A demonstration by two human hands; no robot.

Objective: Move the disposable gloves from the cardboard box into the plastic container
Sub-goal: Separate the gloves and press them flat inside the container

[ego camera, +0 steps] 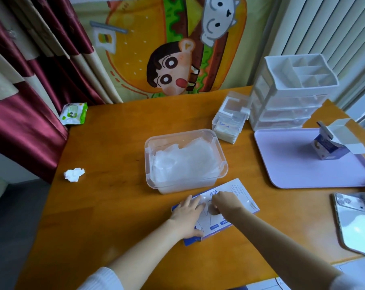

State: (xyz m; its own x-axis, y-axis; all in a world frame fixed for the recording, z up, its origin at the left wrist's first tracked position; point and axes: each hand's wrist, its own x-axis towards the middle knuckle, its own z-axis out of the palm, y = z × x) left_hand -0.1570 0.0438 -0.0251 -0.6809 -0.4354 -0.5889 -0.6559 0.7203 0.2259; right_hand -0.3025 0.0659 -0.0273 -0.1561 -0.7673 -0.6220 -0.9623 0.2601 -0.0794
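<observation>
Wooden table [114,143]: cardboard box [238,189], lettering blurred

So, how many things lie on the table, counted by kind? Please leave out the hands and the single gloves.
Clear plastic boxes: 2 (plastic container, smaller clear box)
Cardboard boxes: 2 (glove box, small carton)
Drawer organiser: 1
Tray: 1
Phone: 1
Wipes pack: 1
Crumpled tissue: 1
Total: 9
</observation>
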